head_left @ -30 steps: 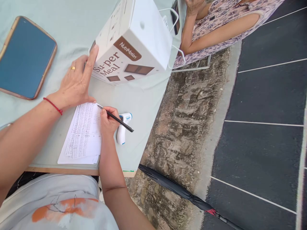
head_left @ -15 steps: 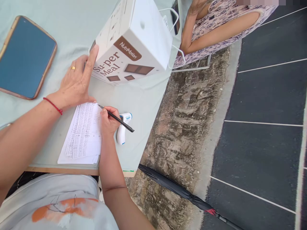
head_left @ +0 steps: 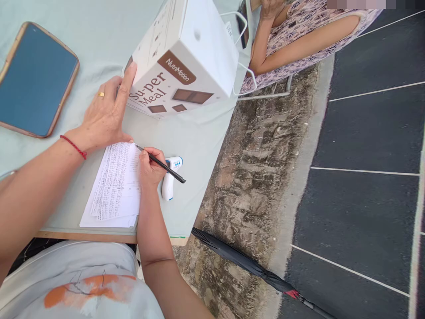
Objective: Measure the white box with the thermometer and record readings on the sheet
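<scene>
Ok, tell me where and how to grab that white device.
I'd take the device by its slim handle, from the near right: the handle points toward the near table edge, the black pen crosses the device's upper part, and the right forearm lies to its left.

The white cardboard box with brown print runs out of view at the far side; its smallest lettering is unreadable. The dark-screened tablet in a brown case is cut off at the left. Handwriting on the white paper sheets is too tiny to read, and the left grip covers some of their far edge. The right grip and slim black pen hide part of the white-and-blue handheld thermometer. The folded black umbrella leaves view at the near right. A person in a pink floral top is cropped at the far right.
</scene>
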`<state>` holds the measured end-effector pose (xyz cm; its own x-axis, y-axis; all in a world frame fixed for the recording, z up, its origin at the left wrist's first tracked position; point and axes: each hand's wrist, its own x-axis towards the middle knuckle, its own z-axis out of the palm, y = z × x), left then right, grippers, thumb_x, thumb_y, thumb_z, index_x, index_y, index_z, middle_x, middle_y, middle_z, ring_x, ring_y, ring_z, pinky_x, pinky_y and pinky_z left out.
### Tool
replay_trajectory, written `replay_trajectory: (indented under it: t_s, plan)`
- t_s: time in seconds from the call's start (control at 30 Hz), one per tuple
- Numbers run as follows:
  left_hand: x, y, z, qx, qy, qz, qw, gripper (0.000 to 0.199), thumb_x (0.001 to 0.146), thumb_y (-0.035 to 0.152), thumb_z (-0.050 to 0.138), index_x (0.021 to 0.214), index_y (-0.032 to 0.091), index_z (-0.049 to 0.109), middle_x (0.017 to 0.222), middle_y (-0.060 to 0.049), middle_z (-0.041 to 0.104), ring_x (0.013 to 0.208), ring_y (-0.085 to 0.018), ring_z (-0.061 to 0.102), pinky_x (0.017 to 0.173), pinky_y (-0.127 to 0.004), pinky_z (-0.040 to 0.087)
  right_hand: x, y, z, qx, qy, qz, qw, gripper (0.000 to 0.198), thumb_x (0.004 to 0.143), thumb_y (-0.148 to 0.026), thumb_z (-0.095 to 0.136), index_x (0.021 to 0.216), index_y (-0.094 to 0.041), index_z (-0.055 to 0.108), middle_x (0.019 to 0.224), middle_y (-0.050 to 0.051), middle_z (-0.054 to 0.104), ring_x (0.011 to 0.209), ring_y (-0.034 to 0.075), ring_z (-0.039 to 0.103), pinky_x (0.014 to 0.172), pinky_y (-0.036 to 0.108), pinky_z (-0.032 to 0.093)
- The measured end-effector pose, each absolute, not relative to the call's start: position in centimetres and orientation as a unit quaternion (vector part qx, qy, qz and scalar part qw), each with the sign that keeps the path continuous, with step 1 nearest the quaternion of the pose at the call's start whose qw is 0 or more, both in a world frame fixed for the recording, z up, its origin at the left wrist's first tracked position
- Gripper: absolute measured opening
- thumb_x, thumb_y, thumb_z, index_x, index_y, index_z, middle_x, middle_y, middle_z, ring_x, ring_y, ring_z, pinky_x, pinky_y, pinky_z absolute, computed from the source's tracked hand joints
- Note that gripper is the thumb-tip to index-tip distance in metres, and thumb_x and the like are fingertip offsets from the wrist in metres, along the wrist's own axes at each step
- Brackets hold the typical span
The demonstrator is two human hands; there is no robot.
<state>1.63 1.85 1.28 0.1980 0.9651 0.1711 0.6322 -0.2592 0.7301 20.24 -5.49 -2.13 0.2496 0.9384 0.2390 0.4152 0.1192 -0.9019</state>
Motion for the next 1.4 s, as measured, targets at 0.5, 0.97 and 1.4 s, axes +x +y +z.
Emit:
replay_trajectory:
  t_s: [0.5,0.97,1.4]
  plan:
    - [1.72,1.96,0.62,0.74,0.552,0.306,0.232,0.155,0.053,0.031,0.095,0.167,0.016,-0.008,0.153,-0.022,0.032,0.132,-0.046,0.043,0.111,-0.059,0.042,20.21,-5.51,-2.22,-0.614,-0.553,0.278,0.489,0.019,0.089,-0.038,0.061,0.088,-0.019,0.065,0.077,-0.002,0.059,0.064,0.011,0.054,0.063,0.025,0.048]
    - [1.6,2.0,0.28,0.74,0.541,0.328,0.229,0.147,0.059,0.039,0.092,0.168,0.02,-0.005,0.152,-0.019,0.033,0.133,-0.045,0.043,0.11,-0.061,0.044,20.16,-5.47,-2.0,-0.612,-0.556,0.274,0.491,0.019,0.087,-0.038,0.061,0.085,-0.019,0.064,0.074,-0.002,0.059,0.062,0.01,0.053,0.059,0.024,0.046]
    - [1.63,2.1,0.27,0.739,0.546,0.311,0.243,0.153,0.056,0.036,0.093,0.167,0.021,-0.011,0.154,-0.019,0.029,0.135,-0.046,0.04,0.109,-0.062,0.043,20.04,-5.29,-1.73,-0.618,-0.526,0.261,0.523,0.022,0.082,-0.042,0.061,0.081,-0.019,0.06,0.069,-0.003,0.056,0.06,0.011,0.052,0.059,0.025,0.046]
